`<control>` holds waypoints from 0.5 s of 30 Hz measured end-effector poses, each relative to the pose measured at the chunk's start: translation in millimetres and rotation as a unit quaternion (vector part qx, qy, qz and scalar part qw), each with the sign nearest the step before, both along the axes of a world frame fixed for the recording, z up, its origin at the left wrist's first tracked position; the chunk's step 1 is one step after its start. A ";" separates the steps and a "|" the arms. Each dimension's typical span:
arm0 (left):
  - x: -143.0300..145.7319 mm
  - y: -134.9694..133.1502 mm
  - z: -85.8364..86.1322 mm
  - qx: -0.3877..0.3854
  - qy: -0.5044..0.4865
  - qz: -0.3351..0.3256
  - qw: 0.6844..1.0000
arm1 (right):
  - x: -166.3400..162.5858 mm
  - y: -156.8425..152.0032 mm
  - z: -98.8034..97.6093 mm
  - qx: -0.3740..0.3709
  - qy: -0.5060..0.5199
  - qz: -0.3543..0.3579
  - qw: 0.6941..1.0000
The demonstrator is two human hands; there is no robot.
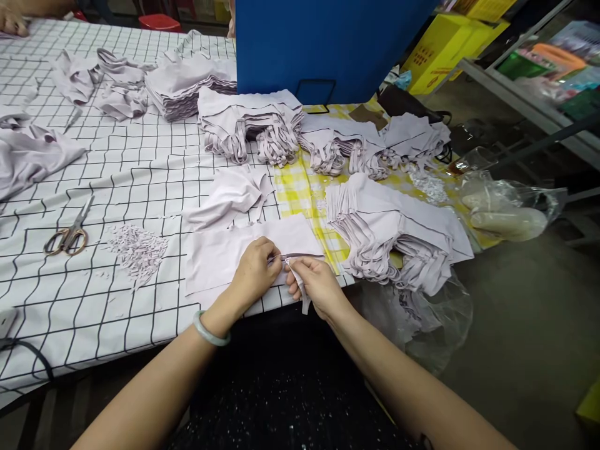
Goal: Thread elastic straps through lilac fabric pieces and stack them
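My left hand (257,267) is closed in a pinch at the front edge of a flat pale lilac fabric panel (215,256). What lies between its fingertips is hidden. My right hand (315,281) pinches a narrow pale fabric strip (300,284), whose loose end hangs below the fingers. The two hands almost meet, with a thin dark purple edge (307,255) running behind the right fingers. Just beyond the panel lies a crumpled lilac fabric piece (229,197).
Scissors (68,237) and a heap of fabric snippets (138,253) lie to the left. Stacks of lilac pieces with looped straps (394,228) stand right and behind, before a blue board (328,47). A clear plastic bag (422,322) hangs off the table edge. Another person's hand (13,22) shows far left.
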State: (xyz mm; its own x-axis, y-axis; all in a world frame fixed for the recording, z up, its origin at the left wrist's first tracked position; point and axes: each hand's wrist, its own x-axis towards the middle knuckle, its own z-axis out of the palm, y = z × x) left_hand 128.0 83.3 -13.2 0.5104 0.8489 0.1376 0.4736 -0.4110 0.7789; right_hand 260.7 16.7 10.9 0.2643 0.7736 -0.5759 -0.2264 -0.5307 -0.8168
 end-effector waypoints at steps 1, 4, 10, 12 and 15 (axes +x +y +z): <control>0.4 0.1 1.7 -0.010 0.000 0.001 1.000 | -0.8 1.3 0.1 -0.002 0.006 -0.014 1.000; 1.3 -0.5 4.4 -0.024 0.000 0.003 1.000 | -1.5 6.4 0.2 -0.005 0.019 -0.041 0.999; 3.1 -2.1 4.1 -0.033 -0.005 0.013 0.999 | -2.4 8.8 -2.0 -0.010 0.025 -0.045 0.999; 3.5 -2.3 4.0 -0.034 -0.008 0.013 0.999 | -3.5 8.5 -2.8 -0.010 0.020 -0.047 0.999; 3.2 -2.5 4.0 -0.034 -0.006 0.007 0.999 | -3.8 9.3 -2.3 -0.009 0.009 -0.036 0.999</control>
State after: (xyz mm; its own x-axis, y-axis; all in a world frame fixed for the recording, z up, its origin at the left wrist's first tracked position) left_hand 131.2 80.8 -9.2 0.4974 0.8634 0.0846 0.4692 -0.3498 0.8109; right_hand 257.0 26.0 8.6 0.3096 0.7421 -0.5945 -0.2788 -0.5269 -0.8029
